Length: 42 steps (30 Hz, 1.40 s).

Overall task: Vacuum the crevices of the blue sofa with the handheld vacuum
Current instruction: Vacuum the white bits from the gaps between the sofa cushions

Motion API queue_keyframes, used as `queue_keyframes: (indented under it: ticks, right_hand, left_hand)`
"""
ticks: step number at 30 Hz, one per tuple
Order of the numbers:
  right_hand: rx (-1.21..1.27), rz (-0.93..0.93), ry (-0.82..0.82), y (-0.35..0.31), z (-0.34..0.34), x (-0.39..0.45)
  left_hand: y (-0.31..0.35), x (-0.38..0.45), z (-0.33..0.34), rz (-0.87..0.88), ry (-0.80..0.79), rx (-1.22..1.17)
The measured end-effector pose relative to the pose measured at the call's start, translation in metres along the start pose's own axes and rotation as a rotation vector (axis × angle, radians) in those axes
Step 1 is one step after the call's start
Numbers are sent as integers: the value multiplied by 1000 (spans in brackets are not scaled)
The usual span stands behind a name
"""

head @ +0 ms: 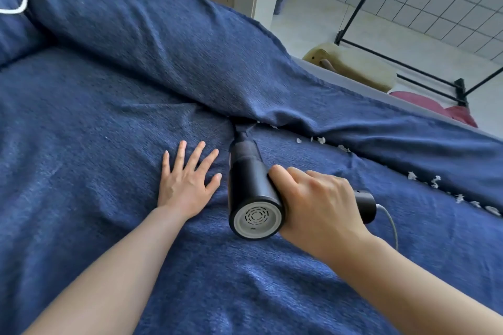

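The handheld vacuum [251, 187] lay low over the seat of the blue sofa [109, 122], its narrow nozzle [241, 132] pushed into the crevice [275, 124] where the seat met the back cushion, roughly midway along the visible seam. The right hand [315, 198] was wrapped round the vacuum's handle, fingers curled over the black body, with a pale cable [390, 221] trailing from the handle's end. The left hand [185, 178] rested flat on the seat fabric just beside the vacuum, fingers spread and straight, apparently pressing the cover taut. To the left of the nozzle the seam looked free of litter, so that stretch seemed already dealt with, though the fold hid its depth. To the right, white scraps [318, 140] sat along the seam just beyond the nozzle, and more scraps [432, 181] lay farther toward the sofa's right end, near the frame's edge. By that reading the job stood perhaps half done: the whole right run of the crevice was left. Whether the vacuum was running could not be told.
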State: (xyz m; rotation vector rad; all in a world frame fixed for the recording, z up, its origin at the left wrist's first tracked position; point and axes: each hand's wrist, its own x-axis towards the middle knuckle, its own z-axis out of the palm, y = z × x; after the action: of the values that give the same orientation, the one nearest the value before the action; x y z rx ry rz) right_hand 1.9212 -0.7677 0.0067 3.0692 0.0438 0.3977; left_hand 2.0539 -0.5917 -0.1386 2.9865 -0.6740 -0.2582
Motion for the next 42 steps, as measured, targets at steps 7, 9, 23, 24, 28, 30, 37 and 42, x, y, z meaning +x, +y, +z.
queue_keyframes:
  ticks: [7, 9, 23, 24, 28, 30, 37, 42]
  right_hand:
    - [96, -46, 50, -1, 19, 3]
    - [109, -59, 70, 0, 21, 3]
    - [147, -150, 100, 19, 18, -22]
    - [148, -159, 104, 20, 18, -22]
    - [138, -192, 77, 20, 25, -15]
    - [119, -174, 58, 20, 28, -12]
    - [128, -131, 84, 46, 18, -25]
    - [118, -74, 76, 65, 19, -30]
  left_hand:
    - [6, -9, -14, 32, 6, -21]
    - [4, -8, -10, 41, 20, -6]
    - [5, -27, -1, 98, 130, -9]
    - [4, -27, 1, 100, 130, -9]
    - [-1, -24, 6, 94, 107, 3]
    - [1, -25, 5, 100, 111, -4]
    - [-2, -18, 12, -20, 78, -30]
    - [16, -9, 5, -22, 120, -133]
